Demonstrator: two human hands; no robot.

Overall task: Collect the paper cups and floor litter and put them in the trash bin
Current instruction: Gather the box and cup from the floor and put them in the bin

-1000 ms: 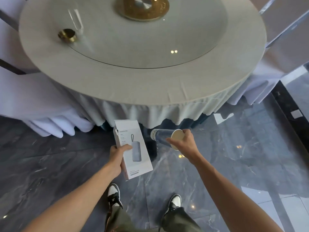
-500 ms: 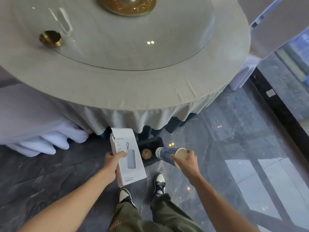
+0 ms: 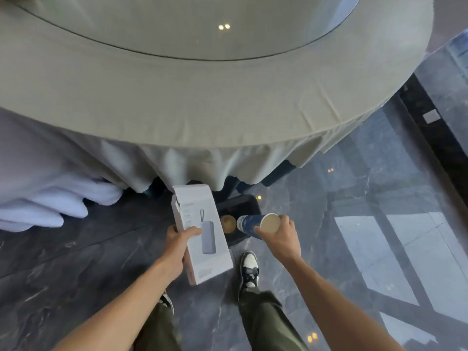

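Observation:
My right hand grips a dark blue paper cup by its rim, tipped on its side with the open mouth toward me. It hangs over a black trash bin on the floor just under the table's edge. Another cup lies inside the bin, seen from above. My left hand holds a flat white product box upright, just left of the bin, covering the bin's left side.
A large round table with a pale cloth and glass turntable fills the upper view. A white-draped chair stands at left. The floor is dark glossy marble. My two shoes stand just short of the bin.
I have stepped closer to the table. The bin, hidden a second ago, is in view. Both hands with the cup and the box have moved over and beside it.

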